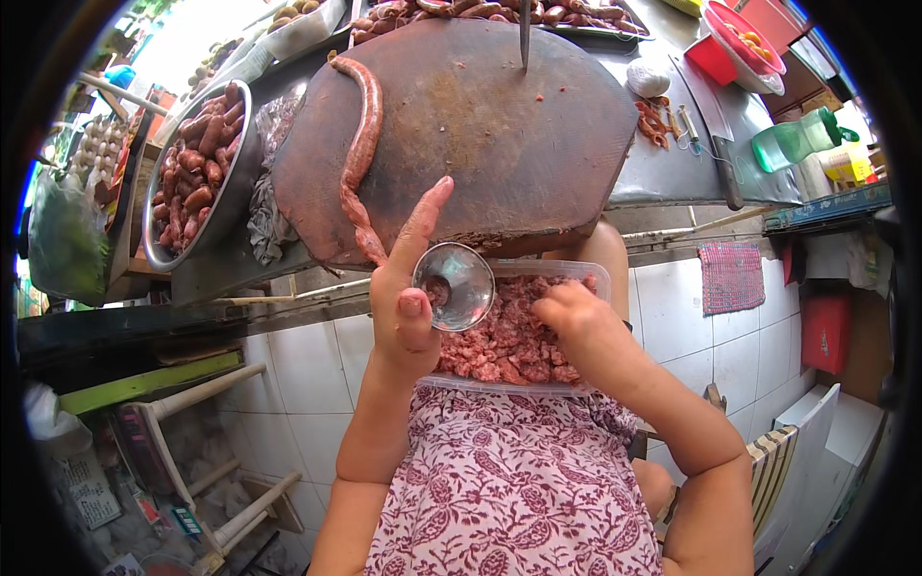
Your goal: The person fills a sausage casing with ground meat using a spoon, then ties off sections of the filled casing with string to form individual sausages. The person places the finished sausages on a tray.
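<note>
My left hand [396, 312] grips a shiny metal funnel [469, 278], its wide mouth facing up and a bit of meat inside. The index finger points away from me over the block's near edge. From beside this hand a long filled sausage [365, 125] runs up the left side of a thick round chopping block [480, 154]; its near part is twisted. A clear plastic tub [514, 388] of minced meat [495, 348] rests on my lap. My right hand [588, 324] is in the tub's right side, fingers curled down into the meat, fingertips partly hidden.
A metal bowl of sausages [252, 158] stands left of the block, a tray of sausages [576, 17] behind it. An upright blade [524, 38] stands at the block's far edge. To the right lie a cleaver [706, 101], a string ball [648, 77] and a green bottle [792, 142].
</note>
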Motion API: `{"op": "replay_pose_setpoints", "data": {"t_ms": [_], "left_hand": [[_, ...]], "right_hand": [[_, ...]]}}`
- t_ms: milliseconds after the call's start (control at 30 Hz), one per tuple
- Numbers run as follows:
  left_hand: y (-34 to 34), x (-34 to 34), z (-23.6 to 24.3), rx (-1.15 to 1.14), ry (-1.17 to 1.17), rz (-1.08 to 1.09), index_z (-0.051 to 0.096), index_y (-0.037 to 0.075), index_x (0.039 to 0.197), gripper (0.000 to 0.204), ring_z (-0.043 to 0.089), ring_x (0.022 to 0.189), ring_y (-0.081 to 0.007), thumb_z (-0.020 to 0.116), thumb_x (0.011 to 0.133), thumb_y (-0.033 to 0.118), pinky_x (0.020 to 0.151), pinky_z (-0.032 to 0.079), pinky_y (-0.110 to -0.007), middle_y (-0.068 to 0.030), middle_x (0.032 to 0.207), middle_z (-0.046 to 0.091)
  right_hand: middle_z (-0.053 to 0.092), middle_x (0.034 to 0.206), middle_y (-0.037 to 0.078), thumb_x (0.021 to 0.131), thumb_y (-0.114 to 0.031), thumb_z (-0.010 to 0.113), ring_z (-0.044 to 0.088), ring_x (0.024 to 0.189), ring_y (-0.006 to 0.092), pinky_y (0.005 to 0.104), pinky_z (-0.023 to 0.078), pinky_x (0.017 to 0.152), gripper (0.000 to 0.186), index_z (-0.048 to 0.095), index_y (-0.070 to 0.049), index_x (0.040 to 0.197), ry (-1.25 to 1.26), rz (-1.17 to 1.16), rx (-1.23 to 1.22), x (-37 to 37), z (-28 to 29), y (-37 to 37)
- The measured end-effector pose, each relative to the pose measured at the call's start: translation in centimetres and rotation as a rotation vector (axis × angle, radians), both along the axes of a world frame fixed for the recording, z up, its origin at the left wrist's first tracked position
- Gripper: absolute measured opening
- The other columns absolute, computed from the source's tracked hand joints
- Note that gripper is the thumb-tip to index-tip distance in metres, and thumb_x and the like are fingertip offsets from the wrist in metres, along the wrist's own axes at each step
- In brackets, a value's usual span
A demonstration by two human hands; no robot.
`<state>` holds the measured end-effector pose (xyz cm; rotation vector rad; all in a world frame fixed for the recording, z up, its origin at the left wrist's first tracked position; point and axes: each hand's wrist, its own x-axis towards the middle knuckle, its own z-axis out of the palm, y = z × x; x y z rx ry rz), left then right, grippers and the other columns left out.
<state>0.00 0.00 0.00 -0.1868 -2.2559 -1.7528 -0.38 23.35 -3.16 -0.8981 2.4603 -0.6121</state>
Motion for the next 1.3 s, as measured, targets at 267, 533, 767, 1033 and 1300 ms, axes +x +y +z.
{"op": "replay_pose_setpoints", "data": {"t_ms": [267,533,767,1033,1300], "left_hand": [[0.0,-0.1,-1.1,0.001,-0.002,-0.05,0.045,-0.013,0.145,0.113,0.049,0.116,-0.0224,0.022,0.092,0.085,0.105,0.036,-0.032,-0.0176,0.125,0.056],[0.0,0.1,-1.4,-0.012,-0.034,-0.021,0.043,-0.012,0.146,0.119,0.054,0.072,-0.0041,0.024,0.088,0.089,0.078,0.044,-0.02,-0.0038,0.089,0.067],[0.2,0.5,-0.6,-0.043,-0.079,-0.13,0.045,-0.008,0.146,0.111,0.063,0.122,-0.0328,0.027,0.09,0.086,0.102,0.045,-0.033,-0.0264,0.14,0.058],[0.3,0.4,-1.6,-0.006,0.073,0.168,0.043,-0.009,0.147,0.111,0.067,0.114,-0.0284,0.02,0.092,0.084,0.096,0.05,-0.035,-0.0233,0.137,0.06],[-0.5,0.3,-1.4,0.096,0.122,0.221,0.047,-0.012,0.143,0.111,0.066,0.098,-0.0181,0.021,0.093,0.084,0.091,0.051,-0.031,-0.0192,0.12,0.068]], "right_hand": [[0.065,0.113,0.019,0.081,0.011,0.062,0.064,0.109,0.0326,0.0354,0.052,0.093,0.032,0.067,0.008,0.113,-0.028,-0.313,-0.47,0.1,0.5,1.3],[0.067,0.107,0.016,0.082,0.013,0.059,0.066,0.103,0.0302,0.0373,0.053,0.092,0.029,0.068,0.007,0.11,0.096,-0.296,-0.297,-0.4,0.4,1.6],[0.064,0.132,0.014,0.091,0.013,0.053,0.064,0.119,0.0181,0.0342,0.051,0.104,0.043,0.057,0.008,0.133,-0.897,-0.509,-1.257,-0.8,6.9,0.1],[0.045,0.153,0.023,0.083,0.01,0.054,0.038,0.148,0.035,0.0578,0.014,0.123,0.066,0.044,0.005,0.148,0.41,-0.045,-0.407,2.4,8.4,-8.2],[0.049,0.149,0.026,0.086,0.005,0.061,0.045,0.142,0.034,0.0524,0.027,0.119,0.06,0.047,0.006,0.145,0.237,0.073,-0.473,2.1,9.9,-4.3]]}}
